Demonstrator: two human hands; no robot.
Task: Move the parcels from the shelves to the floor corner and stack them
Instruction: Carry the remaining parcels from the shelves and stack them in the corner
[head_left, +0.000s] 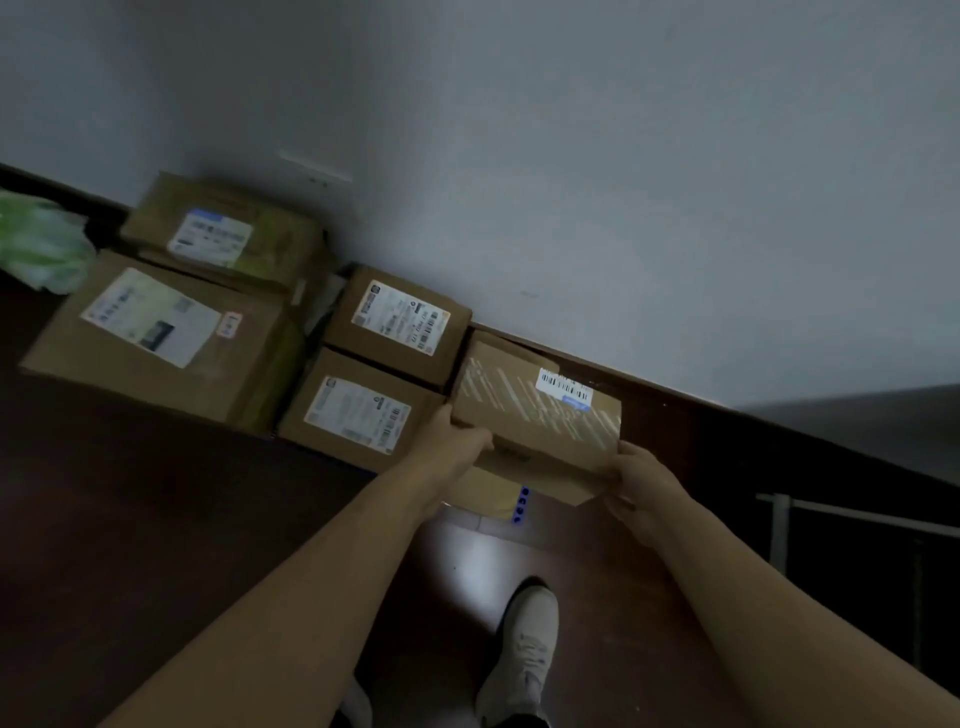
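The brown cardboard parcel with pale diagonal tape stripes (535, 415) is at the right end of the row along the pale grey wall (623, 182), its far edge close to the dark skirting (675, 410). The left hand (457, 441) grips its left end and the right hand (641, 486) its near right corner, fingers curled onto the card. Its white label shows a barcode; the print is too blurred to read.

A flat yellowish parcel with blue marks (488, 496) lies under its near edge; contact cannot be told. Just left are two small brown boxes (397, 325), one behind the other, both with barcoded white labels. Further left are a large brown box (156, 338) and a far brown box (223, 234).

Open dark floor (130, 519) lies near and left. A grey metal rack (779, 530) stands at the right.
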